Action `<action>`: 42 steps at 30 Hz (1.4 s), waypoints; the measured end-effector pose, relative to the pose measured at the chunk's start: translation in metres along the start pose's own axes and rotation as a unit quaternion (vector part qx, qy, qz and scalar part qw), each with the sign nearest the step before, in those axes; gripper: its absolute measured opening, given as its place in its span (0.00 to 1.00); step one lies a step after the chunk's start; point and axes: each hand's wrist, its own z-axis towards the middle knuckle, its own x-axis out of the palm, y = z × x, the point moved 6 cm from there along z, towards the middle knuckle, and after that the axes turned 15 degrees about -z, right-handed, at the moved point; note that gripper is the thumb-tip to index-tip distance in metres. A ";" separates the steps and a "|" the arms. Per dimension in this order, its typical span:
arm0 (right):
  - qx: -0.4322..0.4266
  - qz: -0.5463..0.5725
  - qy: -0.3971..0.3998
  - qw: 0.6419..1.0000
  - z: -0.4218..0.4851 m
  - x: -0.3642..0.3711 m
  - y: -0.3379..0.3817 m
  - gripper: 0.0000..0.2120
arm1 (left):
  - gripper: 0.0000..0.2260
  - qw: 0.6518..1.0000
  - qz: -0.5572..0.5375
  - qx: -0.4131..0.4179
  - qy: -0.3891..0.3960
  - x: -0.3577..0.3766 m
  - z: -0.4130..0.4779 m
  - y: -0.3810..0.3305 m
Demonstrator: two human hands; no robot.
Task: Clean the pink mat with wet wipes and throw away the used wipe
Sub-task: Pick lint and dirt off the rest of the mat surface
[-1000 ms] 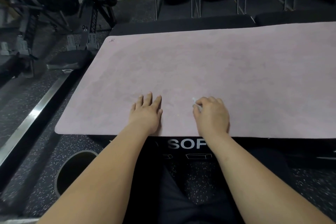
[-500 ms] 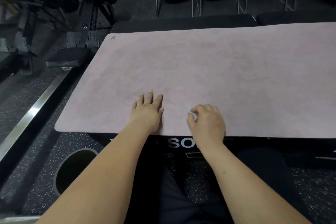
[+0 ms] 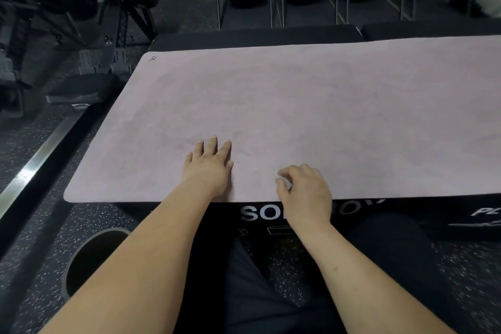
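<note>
Pink mat (image 3: 311,106) lies flat across a black padded box (image 3: 168,206), covering it from near edge to far edge and running out of view at the right. It looks thin, soft and light, with a matte, grippy face. I judge it would ruck or creep under a dragged wipe, so it is best pinned from above close to the stroke, not lifted by an edge. On the floor at near left stands a dark round bin (image 3: 81,247), the likely place for the used wipe. Left hand (image 3: 208,171) rests palm down on the mat by its near edge, fingers straight and slightly spread, holding nothing. Right hand (image 3: 306,190), just right of it, has its fingers curled and pinches a small whitish wipe (image 3: 283,183) against the mat. The wipe looks limp, damp and almost weightless, so a bunched pinch suits it.
</note>
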 end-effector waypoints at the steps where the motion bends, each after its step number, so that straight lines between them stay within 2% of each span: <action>1: 0.022 0.004 -0.005 1.000 0.000 -0.002 -0.013 0.08 | 0.27 1.000 0.001 0.001 0.001 0.000 0.000 0.000; 5: 0.041 0.042 -0.008 0.998 -0.006 -0.003 -0.008 0.08 | 0.27 1.000 0.011 0.003 0.000 -0.001 0.000 -0.002; 9: -0.049 0.059 0.035 0.996 -0.021 0.010 0.042 0.10 | 0.27 1.000 0.015 0.007 0.010 0.001 -0.004 -0.011; 11: -0.066 0.066 0.031 0.995 -0.030 0.013 0.046 0.10 | 0.27 0.999 0.006 0.042 -0.003 0.004 -0.014 -0.020; 14: -0.014 0.063 0.011 0.998 -0.032 0.010 0.013 0.10 | 0.29 0.995 -0.014 0.100 -0.025 0.010 -0.033 -0.038; 19: 0.092 0.086 -0.026 0.992 -0.031 -0.004 -0.060 0.09 | 0.32 0.997 -0.002 0.073 0.009 0.020 -0.036 -0.053; 23: 0.104 0.066 -0.044 0.991 -0.036 -0.010 -0.068 0.11 | 0.38 0.997 0.021 0.072 0.021 0.014 -0.036 -0.058; 27: 0.088 0.079 -0.027 0.993 -0.036 0.001 -0.054 0.13 | 0.57 0.992 0.066 0.083 0.066 0.017 -0.040 -0.059; 29: 0.083 0.084 -0.022 0.993 -0.033 0.004 -0.046 0.13 | 0.62 0.989 0.096 0.085 0.070 0.020 -0.041 -0.059; 31: 0.045 0.084 -0.019 0.995 -0.030 0.005 -0.029 0.12 | 0.63 0.987 0.121 0.085 0.060 0.023 -0.040 -0.060; 35: -0.032 0.082 -0.002 0.996 -0.029 0.004 -0.009 0.10 | 0.57 0.986 0.141 0.085 0.036 0.028 -0.040 -0.060; 42: 0.160 0.069 -0.080 0.981 -0.010 -0.019 -0.110 0.08 | 0.56 0.985 0.138 0.100 0.028 0.027 -0.035 -0.059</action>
